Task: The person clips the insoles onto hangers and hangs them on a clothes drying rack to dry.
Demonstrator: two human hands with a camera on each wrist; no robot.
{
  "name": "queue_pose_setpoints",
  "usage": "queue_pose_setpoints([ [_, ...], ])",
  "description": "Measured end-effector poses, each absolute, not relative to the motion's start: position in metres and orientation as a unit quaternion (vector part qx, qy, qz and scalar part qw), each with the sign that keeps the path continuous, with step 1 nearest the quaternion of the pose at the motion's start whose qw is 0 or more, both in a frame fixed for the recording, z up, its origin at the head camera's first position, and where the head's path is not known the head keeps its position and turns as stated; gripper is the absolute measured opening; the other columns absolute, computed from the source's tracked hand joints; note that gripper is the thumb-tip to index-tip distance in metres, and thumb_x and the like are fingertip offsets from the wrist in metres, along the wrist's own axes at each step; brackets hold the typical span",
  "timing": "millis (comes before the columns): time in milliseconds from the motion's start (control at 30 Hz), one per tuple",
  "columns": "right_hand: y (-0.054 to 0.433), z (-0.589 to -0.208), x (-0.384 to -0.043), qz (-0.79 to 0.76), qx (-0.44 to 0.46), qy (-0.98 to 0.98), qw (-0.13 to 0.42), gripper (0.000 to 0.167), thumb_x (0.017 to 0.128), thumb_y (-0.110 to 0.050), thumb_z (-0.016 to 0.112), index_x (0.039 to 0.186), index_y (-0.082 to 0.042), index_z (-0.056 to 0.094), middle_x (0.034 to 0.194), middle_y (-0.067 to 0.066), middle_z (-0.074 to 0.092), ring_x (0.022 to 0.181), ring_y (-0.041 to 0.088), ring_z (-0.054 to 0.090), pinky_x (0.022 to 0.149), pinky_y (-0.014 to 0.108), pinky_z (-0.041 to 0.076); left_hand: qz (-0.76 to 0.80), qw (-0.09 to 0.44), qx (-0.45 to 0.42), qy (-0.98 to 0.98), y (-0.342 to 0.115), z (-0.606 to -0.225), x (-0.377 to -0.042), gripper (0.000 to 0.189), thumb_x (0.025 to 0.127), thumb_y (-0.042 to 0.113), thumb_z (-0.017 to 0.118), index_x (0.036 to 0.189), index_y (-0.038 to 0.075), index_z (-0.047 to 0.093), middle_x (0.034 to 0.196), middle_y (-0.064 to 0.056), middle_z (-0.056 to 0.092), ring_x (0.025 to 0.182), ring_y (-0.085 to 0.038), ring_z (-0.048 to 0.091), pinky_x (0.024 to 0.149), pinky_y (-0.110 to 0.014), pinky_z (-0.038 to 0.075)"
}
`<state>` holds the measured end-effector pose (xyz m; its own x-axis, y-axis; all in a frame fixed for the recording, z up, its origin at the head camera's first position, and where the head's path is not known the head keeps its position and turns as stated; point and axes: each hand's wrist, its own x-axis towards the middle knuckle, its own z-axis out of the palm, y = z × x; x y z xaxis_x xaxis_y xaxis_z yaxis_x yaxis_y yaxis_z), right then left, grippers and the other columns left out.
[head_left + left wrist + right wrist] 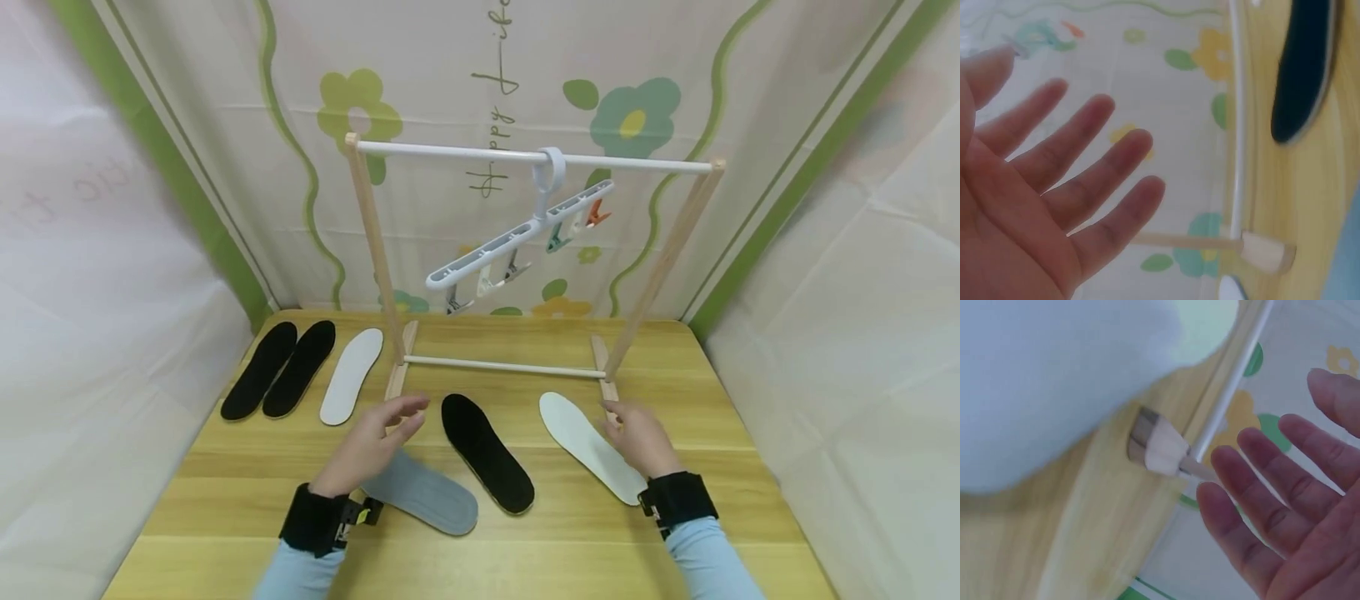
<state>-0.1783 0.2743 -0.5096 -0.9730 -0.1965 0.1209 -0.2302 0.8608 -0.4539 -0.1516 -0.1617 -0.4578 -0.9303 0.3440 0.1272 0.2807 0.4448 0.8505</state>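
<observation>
My left hand (pixel 372 443) hovers over the upper end of a grey insole (pixel 431 493), its fingers spread and holding nothing in the left wrist view. The right hand (pixel 637 433) hangs beside a white insole (pixel 588 446), also with spread fingers and nothing held, as the right wrist view shows. Between the two hands a black insole (pixel 487 454) lies slantwise on the table. Behind them stands a wooden rack with a white top bar (pixel 465 152). From that bar hangs a grey-white hanger (pixel 517 237) carrying several small clips, among them an orange clip (pixel 597 213).
At the left of the wooden table (pixel 225 508) lie two black insoles, one a black insole (pixel 260 371) at the edge, and a white insole (pixel 352 377). A low white bar (pixel 502 366) joins the rack's feet. Printed curtains (pixel 450 92) enclose the back and sides.
</observation>
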Motion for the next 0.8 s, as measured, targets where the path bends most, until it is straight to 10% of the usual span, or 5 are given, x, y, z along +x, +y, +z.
queue_pose_setpoints([
  [267,0.256,-0.534,-0.180,0.193,0.126,-0.973,0.012,0.049,0.091,-0.018,0.073,0.129,0.008,0.059,0.125,0.030,0.059,0.116,0.047,0.054,0.098,0.057,0.043,0.528,0.028,0.185,0.829,-0.144,-0.456,-0.139,0.037,0.102,0.038,0.055,0.133,0.019,0.061,0.128,-0.001,0.064,0.117,-0.014,0.059,0.099,-0.045,0.046],
  [800,0.240,-0.544,-0.187,0.133,0.123,-0.983,0.017,0.059,0.085,-0.026,0.080,0.128,0.009,0.059,0.115,0.029,0.061,0.103,0.045,0.058,0.088,0.054,0.048,0.560,-0.055,0.191,0.804,-0.124,-0.433,-0.139,0.032,0.104,0.028,0.054,0.133,0.016,0.059,0.122,0.004,0.066,0.113,-0.013,0.062,0.092,-0.041,0.051],
])
